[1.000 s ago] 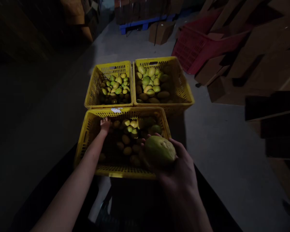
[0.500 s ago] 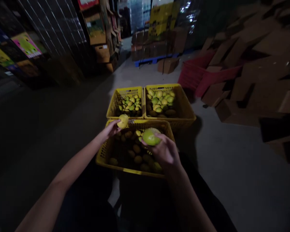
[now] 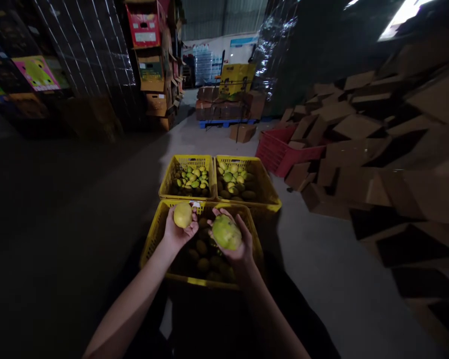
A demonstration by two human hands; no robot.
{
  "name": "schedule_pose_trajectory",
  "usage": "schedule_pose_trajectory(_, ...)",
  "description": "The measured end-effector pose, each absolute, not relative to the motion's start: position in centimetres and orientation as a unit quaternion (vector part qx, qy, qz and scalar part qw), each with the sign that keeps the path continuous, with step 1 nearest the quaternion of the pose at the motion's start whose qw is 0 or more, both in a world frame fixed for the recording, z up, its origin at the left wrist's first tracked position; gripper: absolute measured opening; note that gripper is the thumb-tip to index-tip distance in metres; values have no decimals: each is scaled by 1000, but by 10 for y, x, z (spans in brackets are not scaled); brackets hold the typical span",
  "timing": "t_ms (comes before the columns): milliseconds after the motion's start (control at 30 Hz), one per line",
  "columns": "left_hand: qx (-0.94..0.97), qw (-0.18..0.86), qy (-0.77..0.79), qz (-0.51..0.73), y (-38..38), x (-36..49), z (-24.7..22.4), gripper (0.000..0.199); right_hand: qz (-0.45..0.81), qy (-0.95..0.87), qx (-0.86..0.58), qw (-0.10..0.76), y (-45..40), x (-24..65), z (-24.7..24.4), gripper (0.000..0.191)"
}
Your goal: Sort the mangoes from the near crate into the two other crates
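Note:
My left hand (image 3: 177, 232) holds a small yellow fruit (image 3: 182, 215) in its upturned palm, fingers curled beside it. A larger green fruit (image 3: 226, 233) rests in my right hand (image 3: 243, 244), with the fingers around it. Both hands are above the near yellow crate (image 3: 204, 283), where several darker fruits lie in shadow. Behind it, side by side, stand a left yellow crate (image 3: 166, 176) with small green and yellow fruits and a right yellow crate (image 3: 267, 184) with larger ones.
A red crate (image 3: 275, 153) and a big heap of cardboard boxes (image 3: 359, 159) lie to the right. Stacked boxes (image 3: 155, 75) stand at the back left. Farther back is a blue pallet (image 3: 224, 122) carrying boxes.
The hands have turned palm up, each still with its fruit. The left hand has come lower and closer to the right one. The view has tilted up, showing more background.

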State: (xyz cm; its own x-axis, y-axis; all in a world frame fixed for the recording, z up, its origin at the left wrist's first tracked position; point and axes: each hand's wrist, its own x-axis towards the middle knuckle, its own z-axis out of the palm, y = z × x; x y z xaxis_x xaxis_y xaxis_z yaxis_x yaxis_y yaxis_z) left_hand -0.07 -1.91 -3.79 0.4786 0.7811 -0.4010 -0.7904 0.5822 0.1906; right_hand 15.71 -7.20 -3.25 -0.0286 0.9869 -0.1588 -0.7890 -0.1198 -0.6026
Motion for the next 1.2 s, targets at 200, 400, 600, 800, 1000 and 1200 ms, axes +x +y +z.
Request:
schedule_pose_trajectory(200, 18, 847, 195, 494, -30, 3, -32, 23, 577, -261, -313, 707, -72, 151, -36, 29)
schedule_pose_trajectory(400, 146, 792, 261, 532, -48, 26, -36, 19, 377, -402, -423, 719, -80, 147, -36, 33)
schedule_pose_trajectory(600, 319, 710, 250, 576, -55, 26, -34, 29, 218, -517, -425, 710, -88, 143, -45, 78)
schedule_pose_trajectory(800, 347, 692, 258, 578, -55, 13, -26, 29, 193, -519, -433, 711, -94, 139, -53, 65)
schedule_pose_trajectory(1000, 325, 707, 253, 575, -52, 15, -26, 32, 240, -480, -428, 727, -92, 137, -59, 54)
schedule_pose_trajectory(1200, 66, 788, 286, 542, -45, 17, -25, 22, 261, -446, -431, 740, -82, 123, -57, 59)
